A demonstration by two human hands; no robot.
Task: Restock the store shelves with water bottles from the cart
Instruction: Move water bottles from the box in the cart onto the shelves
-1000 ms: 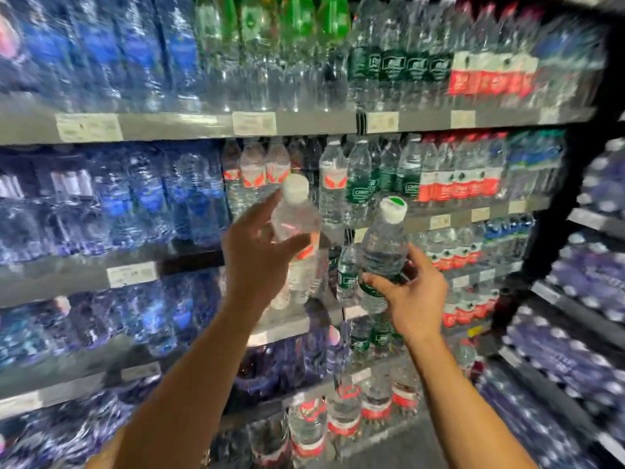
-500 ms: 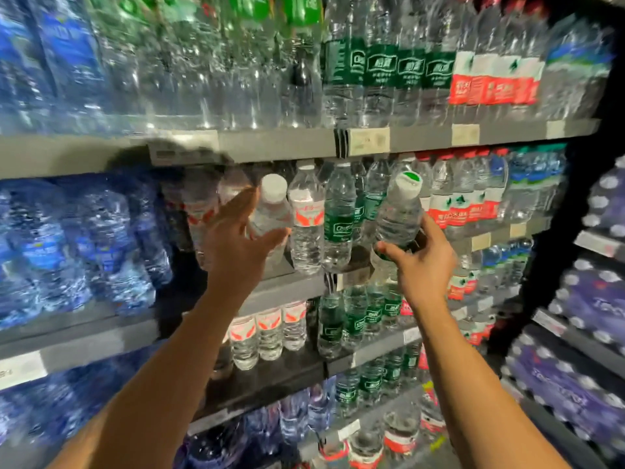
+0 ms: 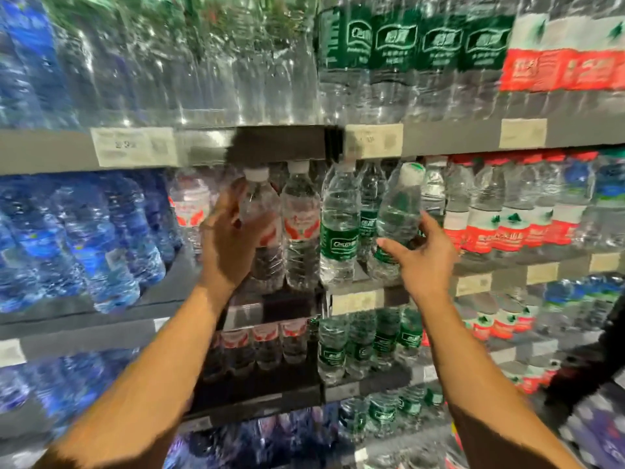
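The left hand [image 3: 230,242] holds a red-labelled bottle [image 3: 262,228] upright at the shelf [image 3: 473,265] front beside its matching row, while the right hand [image 3: 422,262] grips a green-labelled bottle [image 3: 397,218], tilted leftward, just right of the green row.

This is a shop, in the bottled-water aisle. Grey shelves [image 3: 47,154] run in tiers from top to bottom, each packed with rows of the same goods: blue bottles [image 3: 88,238] on the left, clear bottles with green labels [image 3: 340,243] in the middle, red-and-white labelled ones [image 3: 500,228] on the right. Paper price tags [image 3: 133,146] are fixed along the shelf edges under each group; their print is too blurred to read. Bottles stand several deep, sorted by brand, as retail stock is. At the far right, what seem to be wrapped multipacks [image 3: 598,434] fill another rack.
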